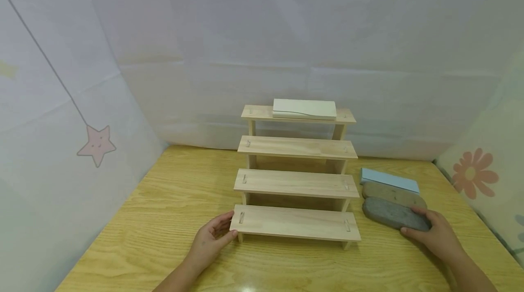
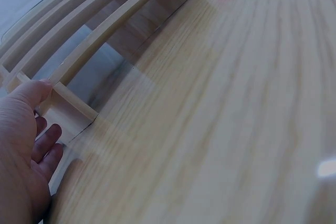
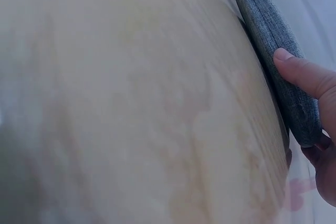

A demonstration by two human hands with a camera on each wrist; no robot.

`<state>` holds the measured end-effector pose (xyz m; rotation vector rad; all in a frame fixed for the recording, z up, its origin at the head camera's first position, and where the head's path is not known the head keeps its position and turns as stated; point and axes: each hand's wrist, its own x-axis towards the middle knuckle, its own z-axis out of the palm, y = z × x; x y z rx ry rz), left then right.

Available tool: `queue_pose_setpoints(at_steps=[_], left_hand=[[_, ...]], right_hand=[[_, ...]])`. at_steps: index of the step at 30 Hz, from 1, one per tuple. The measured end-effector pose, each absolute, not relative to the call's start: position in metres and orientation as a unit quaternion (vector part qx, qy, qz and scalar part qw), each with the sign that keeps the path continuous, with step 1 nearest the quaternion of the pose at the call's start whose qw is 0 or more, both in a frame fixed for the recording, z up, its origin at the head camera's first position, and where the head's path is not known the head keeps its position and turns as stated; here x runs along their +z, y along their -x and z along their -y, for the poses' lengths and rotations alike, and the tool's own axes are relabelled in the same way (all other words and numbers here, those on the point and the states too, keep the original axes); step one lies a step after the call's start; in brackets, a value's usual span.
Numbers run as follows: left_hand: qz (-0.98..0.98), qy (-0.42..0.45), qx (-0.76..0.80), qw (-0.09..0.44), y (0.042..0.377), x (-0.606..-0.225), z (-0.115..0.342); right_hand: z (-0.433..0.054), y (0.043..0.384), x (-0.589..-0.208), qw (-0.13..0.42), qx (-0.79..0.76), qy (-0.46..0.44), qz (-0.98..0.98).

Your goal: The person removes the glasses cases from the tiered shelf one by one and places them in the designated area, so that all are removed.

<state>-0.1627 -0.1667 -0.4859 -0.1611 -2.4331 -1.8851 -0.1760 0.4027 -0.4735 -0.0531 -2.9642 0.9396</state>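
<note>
Thumb [image 3: 302,73] of the right hand [image 1: 439,236] presses the side of the grey case [image 1: 390,213] close to its right end, with fingers curled on the other side, so that grip is clamped on the case. The case is to the right of the stand [image 1: 296,183], on or just over the table [image 1: 176,192]; I cannot tell whether its underside touches the wood. The left hand [image 1: 206,240] grips the left end of the lowest shelf [image 1: 294,222], thumb at the front corner.

Just behind the grey case lies the brown case [image 1: 393,195], then the blue case [image 1: 389,179], the three close together. The white case [image 1: 304,108] lies on the top shelf [image 1: 258,112].

As I judge it, holding the grey case by one end could let its far end dip or swing into the brown case if it were lifted. Its rounded side might also slip from a light pinch. The stand looks light; a tug at the lowest shelf could skew it, and a hard jolt might shift the white case.

No brand, label or lettering can be read on the cases or stand; a dark mark on the brown case is too small to make out. The cloth [image 1: 245,23] around bears a printed star [image 1: 97,145] and flower [image 1: 471,173].
</note>
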Motion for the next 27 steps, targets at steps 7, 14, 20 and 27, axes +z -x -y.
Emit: queue_pose_setpoints(at_steps=[7, 14, 20, 27], left_hand=[[0.787, 0.050, -0.615, 0.023, 0.162, -0.485, 0.167], [0.788, 0.050, -0.614, 0.024, 0.162, -0.485, 0.167], [0.787, 0.053, -0.614, 0.028, 0.162, -0.485, 0.167], [0.788, 0.058, -0.612, 0.034, 0.162, -0.486, 0.167]], right_hand=[[-0.405, 0.182, -0.473, 0.020, 0.284, 0.016, 0.959], [-0.408, 0.186, -0.470, 0.023, 0.290, 0.003, 0.957], [-0.410, 0.189, -0.470, 0.027, 0.293, -0.009, 0.956], [-0.410, 0.192, -0.468, 0.022, 0.281, -0.009, 0.959]])
